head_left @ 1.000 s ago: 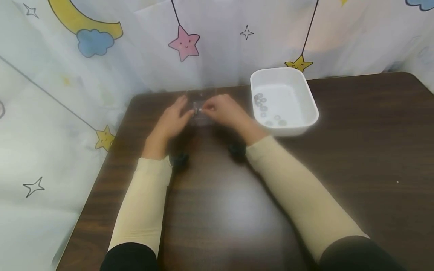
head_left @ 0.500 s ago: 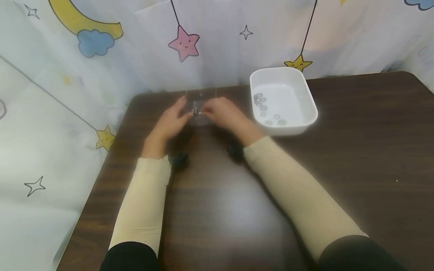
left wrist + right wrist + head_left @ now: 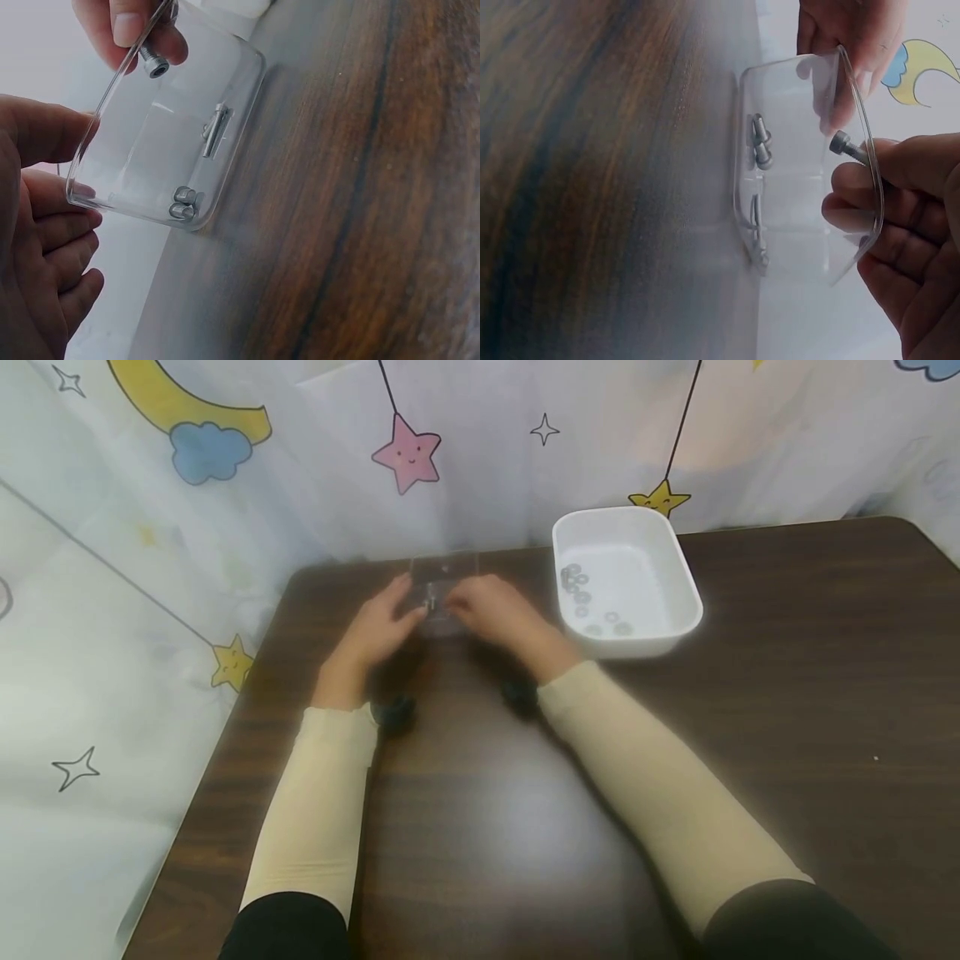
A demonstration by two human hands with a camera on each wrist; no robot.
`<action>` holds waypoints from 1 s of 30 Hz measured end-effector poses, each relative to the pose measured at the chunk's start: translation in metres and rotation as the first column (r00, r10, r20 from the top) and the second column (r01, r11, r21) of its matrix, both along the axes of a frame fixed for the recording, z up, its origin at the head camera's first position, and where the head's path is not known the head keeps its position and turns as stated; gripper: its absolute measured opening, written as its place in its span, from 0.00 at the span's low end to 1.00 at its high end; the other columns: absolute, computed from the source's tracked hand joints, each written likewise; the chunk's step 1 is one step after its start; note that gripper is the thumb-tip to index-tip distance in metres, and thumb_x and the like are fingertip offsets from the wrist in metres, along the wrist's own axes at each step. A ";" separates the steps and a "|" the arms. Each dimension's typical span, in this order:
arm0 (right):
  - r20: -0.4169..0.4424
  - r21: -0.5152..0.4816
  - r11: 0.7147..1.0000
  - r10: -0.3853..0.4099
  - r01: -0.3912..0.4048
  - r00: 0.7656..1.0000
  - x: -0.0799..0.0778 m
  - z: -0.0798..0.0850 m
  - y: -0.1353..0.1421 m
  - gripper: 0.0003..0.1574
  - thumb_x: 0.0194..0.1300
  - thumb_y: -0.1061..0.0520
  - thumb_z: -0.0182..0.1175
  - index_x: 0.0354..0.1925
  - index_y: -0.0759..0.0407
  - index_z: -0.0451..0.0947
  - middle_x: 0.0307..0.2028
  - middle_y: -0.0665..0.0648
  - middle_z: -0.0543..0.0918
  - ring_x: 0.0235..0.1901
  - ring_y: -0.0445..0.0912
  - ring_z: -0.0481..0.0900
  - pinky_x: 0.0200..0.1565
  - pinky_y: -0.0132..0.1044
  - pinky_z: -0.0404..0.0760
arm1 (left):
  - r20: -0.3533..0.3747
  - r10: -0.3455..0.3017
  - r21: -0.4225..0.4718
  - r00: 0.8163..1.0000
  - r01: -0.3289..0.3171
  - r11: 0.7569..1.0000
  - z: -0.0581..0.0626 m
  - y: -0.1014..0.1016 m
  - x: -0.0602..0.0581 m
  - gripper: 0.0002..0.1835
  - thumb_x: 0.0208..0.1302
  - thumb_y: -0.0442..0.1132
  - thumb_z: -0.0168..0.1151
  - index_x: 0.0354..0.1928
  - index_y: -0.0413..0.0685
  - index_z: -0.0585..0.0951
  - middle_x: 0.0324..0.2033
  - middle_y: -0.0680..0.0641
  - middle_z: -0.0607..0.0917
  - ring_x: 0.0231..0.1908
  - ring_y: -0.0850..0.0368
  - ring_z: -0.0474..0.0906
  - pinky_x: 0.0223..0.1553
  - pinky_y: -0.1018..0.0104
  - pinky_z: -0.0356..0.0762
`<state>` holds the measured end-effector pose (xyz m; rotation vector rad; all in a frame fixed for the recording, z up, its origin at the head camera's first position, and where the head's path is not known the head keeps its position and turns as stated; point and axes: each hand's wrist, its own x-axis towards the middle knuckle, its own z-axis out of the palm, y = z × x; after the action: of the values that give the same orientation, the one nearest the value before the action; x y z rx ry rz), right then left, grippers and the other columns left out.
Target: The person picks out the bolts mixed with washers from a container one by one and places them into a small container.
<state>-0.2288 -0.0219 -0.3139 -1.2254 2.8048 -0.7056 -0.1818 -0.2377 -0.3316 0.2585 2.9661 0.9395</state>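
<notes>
A clear plastic box (image 3: pixel 142 150) stands on the table, with several small metal screws lying on its floor. Two socket-head screws (image 3: pixel 182 202) lie by its left end, and more metal screws (image 3: pixel 216 131) sit nearer the middle. My left hand (image 3: pixel 381 620) holds the box at its left end, thumb (image 3: pixel 49 131) at the rim and fingers round the corner. Between thumb and fingers, my right hand (image 3: pixel 498 610) pinches one socket-head screw (image 3: pixel 847 147) at the box's rim. Part of that screw's shank is hidden by the fingertips. In the head view the box is faint and blurred.
A white basin (image 3: pixel 678 585) stands right of the box, with several pale ring-shaped pieces (image 3: pixel 576 581) inside. The brown wooden table (image 3: pixel 465 827) reaches a white curtain (image 3: pixel 495 477) with printed stars at its back edge. A tiny white speck (image 3: pixel 875 758) lies at the right.
My right hand has shifted slightly beside the box, and its fingertips are a little farther from the left thumb. The left hand and the box have hardly moved.
</notes>
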 end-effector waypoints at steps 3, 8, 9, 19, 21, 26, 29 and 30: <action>0.007 0.000 1.000 -0.005 0.005 1.000 0.000 0.000 0.000 0.14 0.70 0.56 0.58 0.51 0.58 0.84 0.49 0.56 0.86 0.51 0.50 0.82 0.60 0.42 0.78 | 0.002 -0.001 0.001 1.000 0.001 1.000 0.000 0.000 -0.001 0.40 0.73 0.57 0.50 0.77 0.44 0.53 0.78 0.44 0.49 0.77 0.48 0.44 0.78 0.52 0.41; 0.014 -0.002 1.000 -0.003 0.003 1.000 0.000 -0.001 0.001 0.14 0.70 0.56 0.58 0.51 0.58 0.84 0.49 0.56 0.86 0.51 0.50 0.82 0.60 0.43 0.78 | 0.014 -0.001 0.000 1.000 0.001 1.000 0.000 0.000 -0.001 0.40 0.73 0.58 0.49 0.77 0.45 0.52 0.78 0.45 0.48 0.77 0.49 0.44 0.78 0.52 0.41; 0.014 -0.003 1.000 -0.003 0.003 1.000 0.000 -0.001 0.001 0.14 0.70 0.56 0.58 0.51 0.58 0.84 0.49 0.56 0.86 0.51 0.50 0.82 0.60 0.43 0.78 | 0.017 -0.001 0.000 1.000 0.001 1.000 0.000 0.000 -0.001 0.40 0.73 0.58 0.49 0.77 0.46 0.52 0.78 0.45 0.48 0.77 0.48 0.43 0.78 0.52 0.41; 0.012 0.017 1.000 0.011 -0.011 1.000 0.000 -0.001 0.001 0.14 0.71 0.56 0.57 0.50 0.58 0.84 0.49 0.56 0.87 0.50 0.50 0.82 0.59 0.43 0.78 | 0.014 -0.003 -0.003 1.000 0.003 1.000 -0.001 0.000 0.000 0.40 0.73 0.58 0.49 0.77 0.46 0.52 0.78 0.44 0.49 0.77 0.49 0.44 0.78 0.52 0.41; 0.010 0.019 1.000 0.014 -0.015 1.000 0.000 -0.001 0.001 0.14 0.71 0.56 0.57 0.50 0.58 0.84 0.48 0.56 0.87 0.50 0.50 0.82 0.59 0.43 0.78 | 0.014 -0.004 -0.002 1.000 0.004 1.000 0.000 0.000 0.001 0.40 0.73 0.58 0.49 0.77 0.45 0.52 0.78 0.44 0.49 0.77 0.49 0.44 0.78 0.52 0.41; 0.008 0.026 0.999 0.019 -0.019 1.000 -0.001 -0.001 0.001 0.15 0.71 0.55 0.57 0.51 0.58 0.84 0.49 0.56 0.86 0.51 0.51 0.82 0.59 0.43 0.78 | 0.021 -0.002 0.002 1.000 0.002 1.000 0.002 0.001 0.002 0.40 0.73 0.58 0.49 0.77 0.46 0.51 0.78 0.44 0.49 0.77 0.49 0.43 0.78 0.52 0.41; 0.008 0.023 1.000 0.017 -0.017 1.000 0.000 0.000 0.001 0.14 0.71 0.55 0.57 0.50 0.57 0.84 0.49 0.56 0.87 0.50 0.50 0.82 0.59 0.43 0.78 | 0.026 -0.001 0.005 1.000 0.001 1.000 0.002 0.000 0.001 0.39 0.74 0.57 0.49 0.78 0.46 0.51 0.78 0.44 0.49 0.77 0.49 0.43 0.78 0.51 0.41; 0.007 0.023 1.000 0.017 -0.017 1.000 0.000 0.001 0.001 0.14 0.71 0.55 0.57 0.50 0.57 0.84 0.49 0.56 0.87 0.50 0.50 0.82 0.59 0.43 0.78 | 0.028 0.000 0.005 1.000 0.000 1.000 0.002 0.000 0.001 0.39 0.73 0.57 0.49 0.78 0.47 0.51 0.78 0.44 0.48 0.77 0.49 0.43 0.78 0.51 0.41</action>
<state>-0.2290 -0.0210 -0.3132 -1.2388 2.7855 -0.6731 -0.1808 -0.2379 -0.3297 0.2431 2.9388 0.9428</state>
